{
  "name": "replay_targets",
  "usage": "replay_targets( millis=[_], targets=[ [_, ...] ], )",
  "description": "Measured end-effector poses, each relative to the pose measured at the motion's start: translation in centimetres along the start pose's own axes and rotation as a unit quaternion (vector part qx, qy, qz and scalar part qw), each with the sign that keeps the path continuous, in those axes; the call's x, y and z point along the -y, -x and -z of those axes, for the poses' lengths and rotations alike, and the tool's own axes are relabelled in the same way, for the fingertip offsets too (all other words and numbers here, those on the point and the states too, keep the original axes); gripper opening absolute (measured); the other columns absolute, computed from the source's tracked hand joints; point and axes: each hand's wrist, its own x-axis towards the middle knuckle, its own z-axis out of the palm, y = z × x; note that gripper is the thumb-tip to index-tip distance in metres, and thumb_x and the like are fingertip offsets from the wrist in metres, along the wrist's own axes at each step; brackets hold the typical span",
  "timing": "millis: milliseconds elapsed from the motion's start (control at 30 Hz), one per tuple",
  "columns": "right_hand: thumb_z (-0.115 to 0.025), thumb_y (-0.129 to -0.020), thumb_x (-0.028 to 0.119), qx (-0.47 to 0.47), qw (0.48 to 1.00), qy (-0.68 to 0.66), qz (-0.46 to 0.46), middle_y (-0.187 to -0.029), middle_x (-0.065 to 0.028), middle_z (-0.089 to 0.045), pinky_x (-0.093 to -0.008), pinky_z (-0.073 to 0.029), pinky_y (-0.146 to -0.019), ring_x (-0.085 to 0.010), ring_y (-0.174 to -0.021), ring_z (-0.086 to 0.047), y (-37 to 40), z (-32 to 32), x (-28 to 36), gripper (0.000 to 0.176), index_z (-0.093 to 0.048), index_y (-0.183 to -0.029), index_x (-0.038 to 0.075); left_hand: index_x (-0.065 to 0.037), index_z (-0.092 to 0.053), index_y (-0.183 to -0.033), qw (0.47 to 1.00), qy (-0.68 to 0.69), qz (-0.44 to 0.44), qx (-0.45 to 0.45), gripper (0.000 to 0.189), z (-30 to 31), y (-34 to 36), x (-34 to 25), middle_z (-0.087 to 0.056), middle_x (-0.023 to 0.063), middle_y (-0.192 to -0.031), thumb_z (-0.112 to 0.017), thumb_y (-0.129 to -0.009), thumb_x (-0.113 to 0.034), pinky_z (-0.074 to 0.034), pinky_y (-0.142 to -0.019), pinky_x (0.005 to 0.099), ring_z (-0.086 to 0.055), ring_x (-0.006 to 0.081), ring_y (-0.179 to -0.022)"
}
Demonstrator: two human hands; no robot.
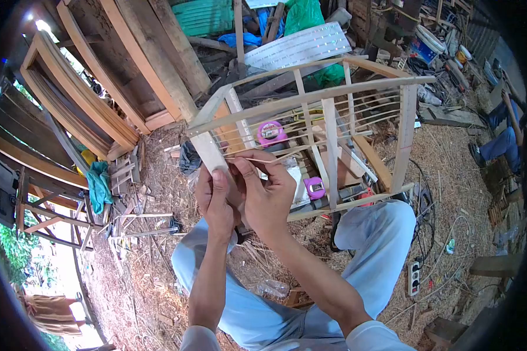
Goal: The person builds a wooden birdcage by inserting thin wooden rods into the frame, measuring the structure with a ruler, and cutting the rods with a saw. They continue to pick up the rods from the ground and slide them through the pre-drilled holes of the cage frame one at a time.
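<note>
In front of my knees is a cage-like wooden frame [330,158] with thin rods running across between its posts. My left hand [218,205] is closed around the frame's near-left post [209,151], the thumb lying on its face. Beside it, my right hand [269,196] pinches a thin wooden rod [288,155] near that post; the rod's left end is partly hidden by my fingers. A pink tape measure [270,133] shows behind the rods, and a second pink tape measure [314,188] lies just right of my right hand.
Large curved wooden frames [79,96] lean at the left. A power strip [414,278] with cables and a clear plastic bottle [273,288] lie on the shavings-covered floor. Another person's leg [502,151] shows at the far right. A perforated white sheet [298,48] lies behind.
</note>
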Motion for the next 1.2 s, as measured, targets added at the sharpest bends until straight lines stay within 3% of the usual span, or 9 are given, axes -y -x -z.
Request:
replay_targets(
  millis=[33, 367, 433, 600, 767, 933, 1000, 1167, 1200],
  targets=[
    [-0.063, -0.088, 0.003, 0.002, 1.000, 0.004, -0.005, -0.089, -0.0096, -0.069, -0.0243, -0.050, -0.071, -0.0125, -0.082, -0.064, 0.1, 0.0, 0.1, 0.013, -0.065, -0.099, -0.003, 0.001, -0.044, -0.127, 1.000, 0.000, 0.000, -0.001, 0.044, 0.1, 0.1, 0.0, -0.056, 0.0054, -0.106, -0.052, -0.097, -0.030, -0.043, -0.082, 0.0252, -0.053, 0.0104, -0.094],
    [-0.066, -0.088, 0.007, 0.008, 1.000, 0.009, 0.011, -0.091, -0.0073, -0.068, -0.0199, -0.049, -0.065, -0.0089, -0.079, -0.062, 0.2, 0.1, -0.2, 0.016, -0.064, -0.101, -0.001, 0.001, -0.042, -0.130, 0.997, 0.063, 0.003, 0.032, 0.045, 0.5, 0.0, 0.5, -0.056, 0.0072, -0.113, -0.052, -0.098, -0.029, -0.043, -0.087, 0.0263, -0.053, 0.0123, -0.100],
    [-0.063, -0.088, 0.003, 0.005, 1.000, 0.017, 0.008, -0.089, -0.0090, -0.070, -0.0247, -0.051, -0.070, -0.0118, -0.081, -0.065, 0.2, 0.0, 0.1, 0.013, -0.066, -0.100, -0.002, 0.001, -0.042, -0.131, 0.997, 0.073, 0.001, 0.028, 0.045, 0.4, 0.0, 0.4, -0.056, 0.0080, -0.115, -0.052, -0.098, -0.028, -0.043, -0.089, 0.0269, -0.054, 0.0131, -0.102],
    [-0.064, -0.088, 0.004, 0.013, 1.000, 0.006, 0.011, -0.090, -0.0091, -0.070, -0.0244, -0.051, -0.070, -0.0115, -0.081, -0.065, 0.2, 0.3, -0.2, 0.014, -0.066, -0.100, -0.002, 0.001, -0.042, -0.132, 0.996, 0.085, 0.013, 0.036, 0.045, 0.5, 0.1, 0.4, -0.055, 0.0089, -0.117, -0.053, -0.097, -0.027, -0.042, -0.092, 0.0284, -0.054, 0.0145, -0.105],
    [-0.064, -0.087, 0.005, 0.000, 1.000, -0.011, -0.009, -0.088, -0.0098, -0.069, -0.0252, -0.050, -0.072, -0.0133, -0.082, -0.065, 0.0, 0.2, 0.1, 0.013, -0.066, -0.097, -0.002, 0.001, -0.043, -0.131, 0.998, 0.057, 0.009, 0.037, 0.044, 0.5, 0.2, 0.4, -0.056, 0.0088, -0.117, -0.052, -0.098, -0.027, -0.043, -0.092, 0.0287, -0.054, 0.0145, -0.105],
    [-0.068, -0.085, 0.010, -0.019, 0.995, 0.087, 0.039, -0.081, -0.0110, -0.065, -0.0285, -0.047, -0.070, -0.0159, -0.076, -0.062, -0.2, 0.0, 0.1, 0.014, -0.068, -0.091, -0.003, 0.001, -0.043, -0.129, 0.998, 0.059, 0.008, 0.033, 0.042, 0.4, 0.2, 0.5, -0.056, 0.0090, -0.115, -0.052, -0.098, -0.027, -0.044, -0.090, 0.0290, -0.055, 0.0144, -0.103],
    [-0.068, -0.085, 0.010, -0.022, 0.995, 0.101, 0.015, -0.081, -0.0106, -0.065, -0.0288, -0.047, -0.071, -0.0161, -0.077, -0.061, -0.1, 0.0, 0.4, 0.014, -0.067, -0.091, -0.003, 0.003, -0.048, -0.127, 1.000, 0.018, 0.009, 0.008, 0.051, 0.0, 0.2, 0.2, -0.059, 0.0063, -0.108, -0.056, -0.095, -0.037, -0.044, -0.079, 0.0243, -0.055, 0.0110, -0.093],
    [-0.067, -0.085, 0.010, -0.012, 0.989, 0.143, -0.022, -0.080, -0.0089, -0.063, -0.0275, -0.046, -0.072, -0.0159, -0.078, -0.060, 0.0, 0.5, 0.7, 0.014, -0.067, -0.092, -0.003, 0.002, -0.047, -0.128, 0.998, 0.055, 0.016, 0.014, 0.050, -0.4, 0.2, 0.3, -0.059, 0.0057, -0.110, -0.056, -0.095, -0.035, -0.045, -0.081, 0.0243, -0.055, 0.0104, -0.095],
    [-0.067, -0.086, 0.010, -0.012, 0.988, 0.154, 0.027, -0.081, -0.0083, -0.062, -0.0270, -0.045, -0.071, -0.0154, -0.078, -0.059, 0.0, 0.5, 0.8, 0.014, -0.066, -0.092, -0.003, 0.002, -0.047, -0.128, 0.998, 0.062, 0.014, 0.024, 0.049, -0.3, 0.1, 0.3, -0.059, 0.0057, -0.111, -0.056, -0.095, -0.034, -0.045, -0.082, 0.0245, -0.055, 0.0104, -0.097]
  ],
)
